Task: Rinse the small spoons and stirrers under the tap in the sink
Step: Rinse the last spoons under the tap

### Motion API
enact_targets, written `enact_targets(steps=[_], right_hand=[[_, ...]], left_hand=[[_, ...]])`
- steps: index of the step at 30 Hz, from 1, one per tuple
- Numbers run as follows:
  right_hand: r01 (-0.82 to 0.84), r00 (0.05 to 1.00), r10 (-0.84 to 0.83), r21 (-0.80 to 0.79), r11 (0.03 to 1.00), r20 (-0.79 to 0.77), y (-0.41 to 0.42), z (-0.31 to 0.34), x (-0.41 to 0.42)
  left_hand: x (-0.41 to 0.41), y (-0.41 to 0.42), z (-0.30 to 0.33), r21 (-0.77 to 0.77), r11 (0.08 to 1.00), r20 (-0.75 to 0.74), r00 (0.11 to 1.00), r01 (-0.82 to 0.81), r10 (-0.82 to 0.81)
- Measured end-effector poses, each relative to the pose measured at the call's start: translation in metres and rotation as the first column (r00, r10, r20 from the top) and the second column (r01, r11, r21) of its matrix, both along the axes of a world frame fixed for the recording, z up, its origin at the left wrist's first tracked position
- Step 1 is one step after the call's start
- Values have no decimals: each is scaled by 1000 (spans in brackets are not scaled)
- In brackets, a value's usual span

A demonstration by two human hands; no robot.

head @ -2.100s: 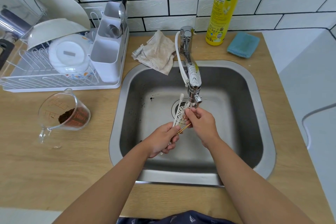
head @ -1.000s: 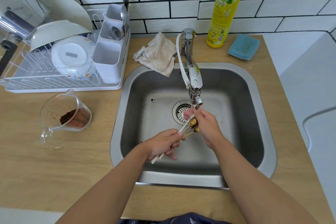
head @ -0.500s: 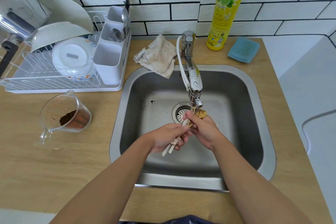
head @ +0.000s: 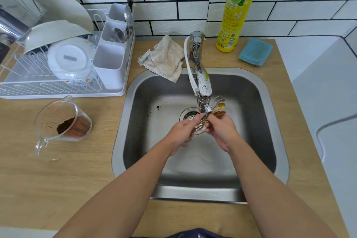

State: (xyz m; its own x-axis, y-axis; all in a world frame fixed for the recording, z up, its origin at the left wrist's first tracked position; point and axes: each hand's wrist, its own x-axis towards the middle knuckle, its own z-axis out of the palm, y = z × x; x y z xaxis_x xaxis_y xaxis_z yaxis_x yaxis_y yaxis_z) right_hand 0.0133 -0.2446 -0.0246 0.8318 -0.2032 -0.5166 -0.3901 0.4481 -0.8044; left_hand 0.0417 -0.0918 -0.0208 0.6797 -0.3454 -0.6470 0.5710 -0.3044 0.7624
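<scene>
Two hands (head: 180, 133), one tap (head: 201, 85)

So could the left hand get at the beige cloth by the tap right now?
Probably not yet: the left hand grips the small spoons and stirrers together with the right hand. The path to the crumpled beige cloth looks unobstructed.
</scene>
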Motion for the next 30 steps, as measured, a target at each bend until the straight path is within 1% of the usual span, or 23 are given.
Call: enact_targets(steps=[1, 3, 5, 6, 7, 8, 9, 10, 12, 14, 16, 18, 20, 22, 23, 24, 25, 26, 27, 28, 29, 30], right_hand=[[20, 1000, -19, -39, 999, 17, -7, 0, -1], [67, 997, -63, -116, 991, 40, -20, 0, -3], [147, 989, -141, -138, 979, 52, -29, -2, -6], [195, 980, -189, -127, 973, 55, -32, -4, -7], [237, 971, -232, -114, 965, 53, -34, -5, -8], [267, 964, -263, -107, 958, 47, -35, -6, -10], [285, 958, -282, -105, 953, 42, -34, -8, -11], [299, 954, -297, -101, 949, 38, -33, -8, -12], [317, 948, -316, -72, 946, 35, -28, -8, -13], [306, 951, -305, -24, 952, 40, -23, -6, -15], [284, 957, -284, 6, 959, 54, -21, -3, -16], [290, 956, -290, 13, 957, 54, -20, 0, -16], [315, 948, -315, 2, 949, 36, -20, 0, -16], [336, 942, -336, -2, 942, 19, -21, -1, -16], [337, 941, -337, -1, 942, 15, -21, -1, -16], [331, 944, -331, 3, 944, 12, -21, -2, -16], [317, 949, -317, 7, 949, 10, -20, -3, -15], [298, 955, -298, 14, 954, 8, -19, -3, -16], [278, 960, -279, 24, 960, 6, -16, -4, -16], [260, 966, -260, 37, 965, 6, -14, -4, -16], [241, 970, -242, 53, 969, 5, -12, -5, -16], [217, 976, -218, 69, 974, 2, -10, -6, -15]], left_hand=[[0, -6, -1, -59, 998, -15, 1000, -6, 6], [0, -20, -3, -247, 964, -100, 992, -96, 73], [-2, -27, -2, -409, 873, -268, 949, -267, 165], [-3, -30, -1, -458, 813, -353, 913, -359, 204], [-5, -32, -1, -478, 774, -408, 885, -416, 224], [-7, -33, -1, -470, 771, -428, 875, -429, 226], [-10, -36, -2, -430, 808, -413, 884, -403, 220], [-12, -39, -1, -367, 863, -371, 906, -347, 207], [-13, -45, 1, -201, 947, -249, 948, -249, 197], [-8, -50, 3, -52, 970, -125, 965, -237, 229], [-1, -51, 1, 15, 969, -15, 969, -246, 246], [4, -51, -1, -23, 974, 56, 973, -224, 225], [3, -50, -1, -143, 973, 72, 979, -179, 191], [0, -44, -1, -204, 976, 140, 984, -77, 107], [-1, -41, -3, -175, 984, 224, 974, 8, 32], [-3, -36, -4, -94, 990, 338, 938, 108, -70], [-3, -32, -6, 45, 978, 465, 862, 203, -200], [-3, -27, -9, 224, 940, 563, 753, 257, -340], [-2, -23, -12, 396, 879, 618, 631, 266, -469], [-1, -20, -13, 525, 815, 633, 526, 247, -567], [0, -17, -14, 598, 765, 626, 457, 238, -632], [2, -14, -14, 630, 728, 595, 434, 272, -677]])
